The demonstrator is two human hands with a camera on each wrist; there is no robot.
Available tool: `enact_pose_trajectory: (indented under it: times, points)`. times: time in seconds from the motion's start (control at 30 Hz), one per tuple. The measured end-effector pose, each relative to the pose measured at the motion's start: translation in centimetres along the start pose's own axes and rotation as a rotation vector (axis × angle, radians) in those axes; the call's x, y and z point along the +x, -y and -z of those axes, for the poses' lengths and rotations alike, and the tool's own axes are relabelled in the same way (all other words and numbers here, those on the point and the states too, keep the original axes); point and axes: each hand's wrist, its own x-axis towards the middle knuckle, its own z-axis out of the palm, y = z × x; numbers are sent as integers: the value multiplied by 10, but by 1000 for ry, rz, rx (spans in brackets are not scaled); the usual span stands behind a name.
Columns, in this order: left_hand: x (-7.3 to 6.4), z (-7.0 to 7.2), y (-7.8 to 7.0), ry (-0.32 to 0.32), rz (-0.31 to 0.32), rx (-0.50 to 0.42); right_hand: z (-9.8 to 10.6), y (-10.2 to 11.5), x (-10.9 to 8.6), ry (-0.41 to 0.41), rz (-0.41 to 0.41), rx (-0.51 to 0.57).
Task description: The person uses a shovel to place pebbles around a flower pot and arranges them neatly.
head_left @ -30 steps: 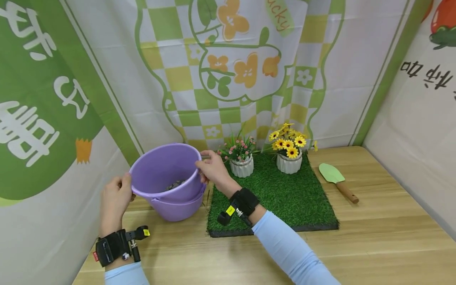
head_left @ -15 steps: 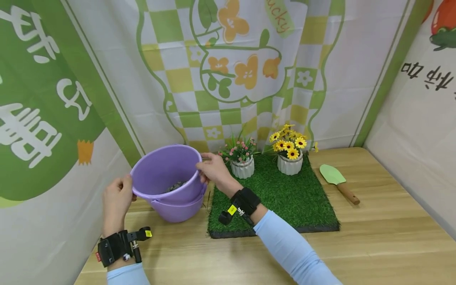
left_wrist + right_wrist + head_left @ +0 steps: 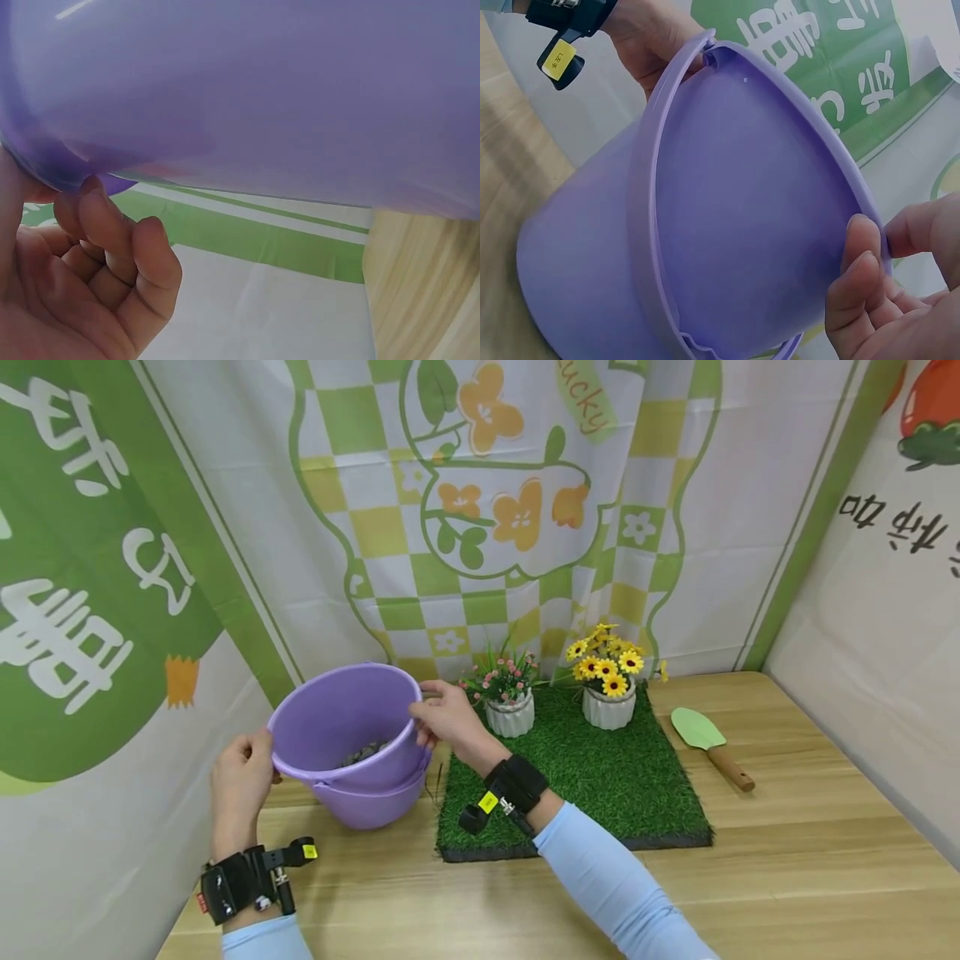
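A purple bucket (image 3: pixel 375 814) stands at the left of the table, with grey pebbles (image 3: pixel 365 753) inside. Its purple handle (image 3: pixel 646 202) hangs down around the outer wall. My left hand (image 3: pixel 242 777) grips the rim on the left, thumb at the edge and fingers curled beneath it in the left wrist view. On the opposite side, my right hand (image 3: pixel 453 718) pinches the rim between thumb and fingers. The lower wall of the bucket fills much of the left wrist view.
A green turf mat (image 3: pixel 585 785) lies right of the bucket. On it stand a pink-flowered pot (image 3: pixel 510 714) and a yellow-flowered pot (image 3: pixel 609 706). Farther right lies a hand trowel (image 3: pixel 708 743) with a wooden handle. Printed cloth (image 3: pixel 480 602) walls the table's back and sides.
The bucket's rim and both hands have shifted very slightly left. Both hands keep their grip on the rim throughout.
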Motion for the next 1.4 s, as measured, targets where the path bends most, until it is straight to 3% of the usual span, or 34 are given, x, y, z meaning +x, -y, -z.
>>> enact_pose_trajectory:
  times: [0.23,0.63,0.87,1.17,1.4]
  points:
    - [-3,6,-5,16,23,-10,1,3,-3,8,8,8]
    - [-8,10,-13,64,-42,57,9,7,-9,24,37,7]
    - [-8,8,-16,61,-64,71,15,8,-12,30,43,6]
    - [-12,11,-20,122,-63,59,24,11,-20,59,62,-19]
    - [-17,17,-23,167,-81,110,25,9,-24,62,57,-25]
